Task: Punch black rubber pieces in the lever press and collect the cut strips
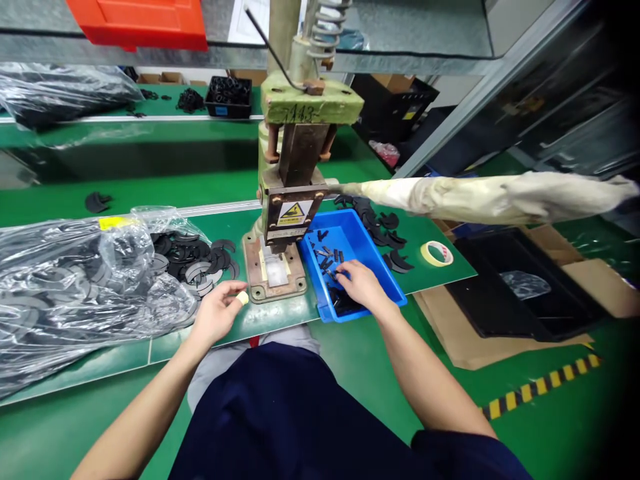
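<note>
My right hand (361,285) reaches into a blue plastic bin (387,280), its fingers pinched at a small black part (331,273). More small black parts (325,253) lie loose around it in the bin. My left hand (220,311) hovers at the table's front edge, fingers apart and holding nothing I can see. A pale yellow cover (243,297) sits on its thumb. Between my hands stands a green hand press (313,103), with a metal fixture (275,271) on its base plate; no part can be made out there.
Black curved pieces (183,257) are heaped left of the press beside a clear plastic bag (75,293) of them. More curved pieces (375,227) lie behind the bin, near a tape roll (437,253). The press's cloth-wrapped lever (475,197) juts out to the right.
</note>
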The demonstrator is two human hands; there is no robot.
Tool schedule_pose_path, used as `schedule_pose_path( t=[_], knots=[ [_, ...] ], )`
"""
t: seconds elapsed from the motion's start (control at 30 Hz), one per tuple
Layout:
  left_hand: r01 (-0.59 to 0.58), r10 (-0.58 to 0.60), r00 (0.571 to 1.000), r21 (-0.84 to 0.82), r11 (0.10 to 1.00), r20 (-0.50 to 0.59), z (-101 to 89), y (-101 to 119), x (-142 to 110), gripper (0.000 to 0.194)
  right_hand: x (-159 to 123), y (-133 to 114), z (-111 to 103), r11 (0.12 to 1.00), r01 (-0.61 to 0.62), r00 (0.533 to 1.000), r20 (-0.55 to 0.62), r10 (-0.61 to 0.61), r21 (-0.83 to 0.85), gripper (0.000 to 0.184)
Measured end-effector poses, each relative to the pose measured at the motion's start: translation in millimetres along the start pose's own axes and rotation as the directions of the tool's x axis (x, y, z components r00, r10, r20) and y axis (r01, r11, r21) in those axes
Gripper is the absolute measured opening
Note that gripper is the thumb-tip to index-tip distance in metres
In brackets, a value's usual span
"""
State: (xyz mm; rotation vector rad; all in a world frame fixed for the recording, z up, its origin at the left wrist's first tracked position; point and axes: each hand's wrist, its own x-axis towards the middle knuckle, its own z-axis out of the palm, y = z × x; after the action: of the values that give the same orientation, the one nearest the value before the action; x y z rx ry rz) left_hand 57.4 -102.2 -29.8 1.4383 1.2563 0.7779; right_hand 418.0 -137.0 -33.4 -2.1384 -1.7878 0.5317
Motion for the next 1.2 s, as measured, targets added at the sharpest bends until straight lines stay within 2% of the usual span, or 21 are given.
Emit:
schedule_pose_path(
  t=[0.1,0.17,0.27,0.37,0.5,0.63,0.83,1.2],
  knots=[
    [-0.084,0.083,0.996,0.042,0.996,0.03,10.4,6.8,-6.0,0.029,-19.4,-14.8,-7.3,0.99,0.045,0.987,-0.159,-0.024,0.132,0.037],
    [-0.18,0.178,0.981,0.024,0.983,0.077,19.9,15.2,-11.2,0.025,-37.6,-33.7,-5.8,0.969,0.119,0.981,-0.175,-0.081,0.218,0.038],
    [-0.342,0.341,0.922,-0.027,0.939,0.183,34.9,29.8,-20.3,0.021,-64.5,-68.1,3.6,0.913,0.264,0.964,-0.127,-0.235,0.313,0.027],
    [-0.481,0.48,0.847,-0.058,0.875,0.228,44.6,36.5,-28.9,0.018,-82.1,-95.5,13.8,0.848,0.377,0.926,-0.113,-0.361,0.372,0.019],
    [-0.597,0.596,0.78,-0.059,0.8,0.191,44.2,25.0,-39.7,0.011,-91.5,-110.1,25.6,0.809,0.433,0.9,-0.143,-0.411,0.399,0.015],
    [-0.665,0.669,0.734,-0.075,0.743,0.117,39.3,4.8,-51.3,0.018,-97.2,-111.8,39.2,0.81,0.425,0.905,-0.164,-0.393,0.403,0.019],
    [-0.657,0.66,0.751,-0.057,0.751,0.036,37.3,-10.4,-59.2,0.016,-100.1,-116.8,53.2,0.788,0.438,0.899,-0.192,-0.394,0.432,0.023],
    [-0.677,0.677,0.736,0.004,0.736,0.018,34.6,-17.5,-59.5,0.017,-96.8,-122.7,55.6,0.702,0.556,0.831,-0.291,-0.474,0.444,0.037]
  ],
)
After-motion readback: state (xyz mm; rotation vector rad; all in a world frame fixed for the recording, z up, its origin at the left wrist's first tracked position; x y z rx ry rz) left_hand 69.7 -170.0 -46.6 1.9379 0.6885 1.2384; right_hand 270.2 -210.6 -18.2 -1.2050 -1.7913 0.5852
